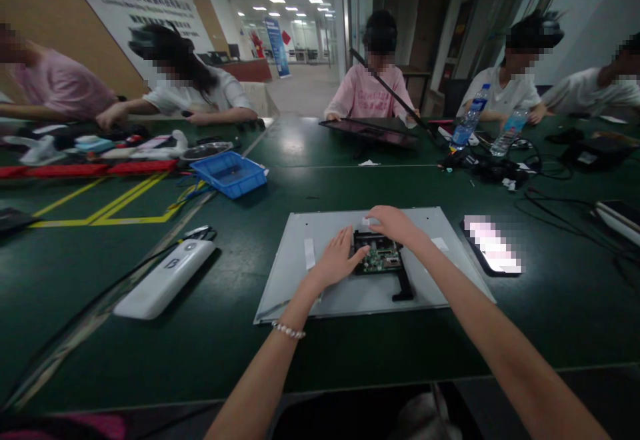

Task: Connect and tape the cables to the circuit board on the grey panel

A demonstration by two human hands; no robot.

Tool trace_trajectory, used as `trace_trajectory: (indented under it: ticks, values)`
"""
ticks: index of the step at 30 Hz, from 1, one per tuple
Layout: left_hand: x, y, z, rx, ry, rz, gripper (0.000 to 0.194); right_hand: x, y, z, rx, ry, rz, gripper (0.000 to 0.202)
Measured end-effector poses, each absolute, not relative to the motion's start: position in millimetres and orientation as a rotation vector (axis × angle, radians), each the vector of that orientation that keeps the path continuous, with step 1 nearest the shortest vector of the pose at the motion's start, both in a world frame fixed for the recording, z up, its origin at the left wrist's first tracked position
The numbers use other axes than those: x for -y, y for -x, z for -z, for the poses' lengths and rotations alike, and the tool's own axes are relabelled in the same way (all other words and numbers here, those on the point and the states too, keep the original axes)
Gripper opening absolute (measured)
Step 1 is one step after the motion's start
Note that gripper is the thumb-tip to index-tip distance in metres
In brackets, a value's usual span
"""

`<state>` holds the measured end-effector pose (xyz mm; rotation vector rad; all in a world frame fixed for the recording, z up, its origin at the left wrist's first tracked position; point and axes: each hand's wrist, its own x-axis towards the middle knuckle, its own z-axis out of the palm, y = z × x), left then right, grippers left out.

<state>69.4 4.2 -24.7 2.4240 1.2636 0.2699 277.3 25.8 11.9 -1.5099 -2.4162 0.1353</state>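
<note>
A light grey flat panel [285,260] lies on the green table. On its middle sits a green circuit board [383,261] in a black frame [403,287]. My left hand [337,259] lies at the left edge of the frame, fingers stretched forward and thumb apart over the board. My right hand [393,223] is at the frame's far edge, its fingers bent together beside a small white piece [371,221]; whether they grip it is not clear. A white strip [310,253] is on the panel left of my left hand.
A white power bank [167,279] with a cable lies at the left, a lit phone [493,247] at the right. Beyond are a blue tray [233,175], water bottles [470,117] and cables. Several people sit across the table; one holds a dark panel [370,132].
</note>
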Motion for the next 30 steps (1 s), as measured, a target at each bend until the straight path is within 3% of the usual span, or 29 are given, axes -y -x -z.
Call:
trace_trajectory:
  ticks: [8, 15, 21, 30]
  values:
    - [-5, -67, 28, -1.256, -2.412, -0.276, 0.077, -37, -260, -9, 2.515, 1.663, 0.015, 0.025]
    - [-4, -66, 10, -1.279, -2.445, -0.398, 0.068, 4, -314, -8, 2.365, 1.787, 0.194, 0.027]
    - [-17, -42, -12, -1.645, -2.562, -0.544, 0.036, 35, -350, 12, 2.242, 1.839, -0.031, 0.032]
    - [-29, -10, -6, -1.821, -2.323, -0.36, 0.035, 55, -368, 21, 1.955, 1.77, -0.35, 0.035]
